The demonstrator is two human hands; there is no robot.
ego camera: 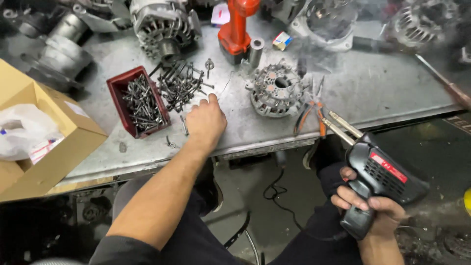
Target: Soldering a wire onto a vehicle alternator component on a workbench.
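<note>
Gripping a black soldering gun (380, 179), right hand (365, 208); left hand (206, 121) loose beside bolts (180, 84).

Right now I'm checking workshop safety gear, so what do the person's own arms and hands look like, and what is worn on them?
Both hands are bare: no gloves on the left hand or the right hand. No rings, watch or bracelets show. The left forearm is uncovered up to a dark sleeve pushed up near the elbow. The right wrist is bare too; its sleeve is out of view.
</note>
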